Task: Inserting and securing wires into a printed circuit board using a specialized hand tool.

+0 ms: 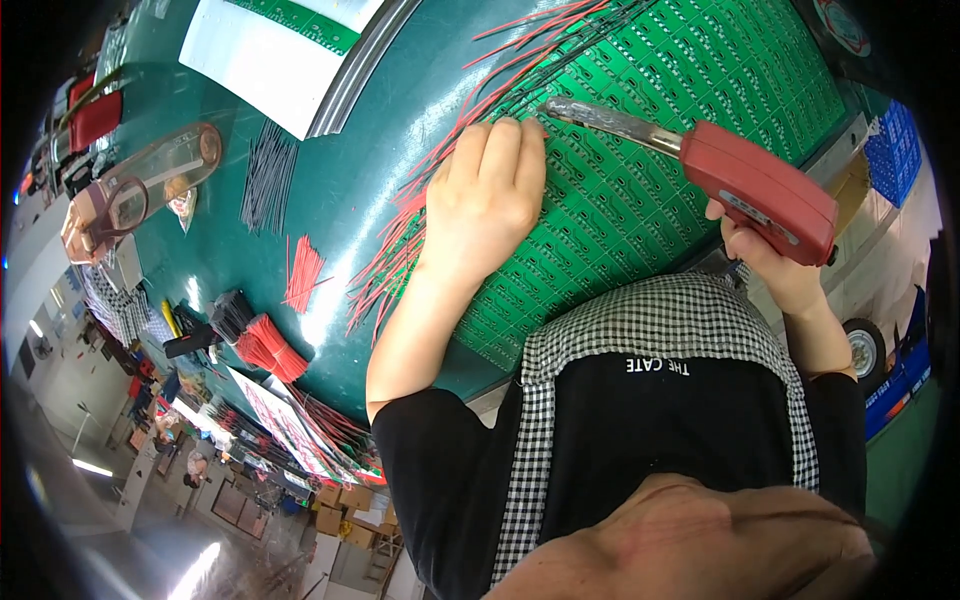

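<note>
My right hand (765, 255) is wrapped round the handle of a red soldering gun (755, 185). Its metal barrel reaches leftward over a wide sheet of green circuit boards (620, 200), the tip close to the fingertips of my left hand (487, 190). That hand rests on the left part of the boards, fingers together and bent down; what they pinch, if anything, is hidden. Red and black wires (400, 235) lie along the boards' left and far edges, beside and beyond my left hand.
On the green table lie a bundle of dark wires (268, 178), loose red wires (305, 272) and tied red wires (270, 348). A white sheet (255, 60) with a green board strip is at the far left, near a clear brownish plastic holder (165, 170). A blue crate (893, 152) stands right.
</note>
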{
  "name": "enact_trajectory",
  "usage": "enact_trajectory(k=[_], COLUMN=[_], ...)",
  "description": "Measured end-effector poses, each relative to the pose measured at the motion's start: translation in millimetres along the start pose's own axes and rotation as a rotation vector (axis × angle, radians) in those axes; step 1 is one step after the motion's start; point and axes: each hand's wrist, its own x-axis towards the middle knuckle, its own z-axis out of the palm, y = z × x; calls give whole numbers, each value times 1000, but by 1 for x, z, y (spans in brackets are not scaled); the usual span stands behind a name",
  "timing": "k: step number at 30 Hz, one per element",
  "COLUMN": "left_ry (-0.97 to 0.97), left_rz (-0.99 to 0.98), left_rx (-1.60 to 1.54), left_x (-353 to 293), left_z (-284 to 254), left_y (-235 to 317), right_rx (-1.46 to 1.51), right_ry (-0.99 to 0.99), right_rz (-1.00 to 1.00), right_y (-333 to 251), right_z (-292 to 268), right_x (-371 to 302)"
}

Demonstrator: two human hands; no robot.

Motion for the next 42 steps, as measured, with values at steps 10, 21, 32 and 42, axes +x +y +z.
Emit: enact_trajectory(k=[10, 21, 32, 42], left_ry=[-3, -3, -19, -45], left_rz=[-65, -1, -14, -11], left_rx=[-93, -37, 15, 63], left_x=[4, 19, 22, 23], left_z=[-5, 6, 4, 4], left_y=[1, 2, 8, 9], right_rx=[51, 67, -24, -67], right_ry=[105, 116, 115, 75], right_rz=[-55, -2, 9, -35], right_y=[-6, -4, -3, -4], right_z=[-3, -9, -11, -13], right_x=[-1, 1, -1, 3])
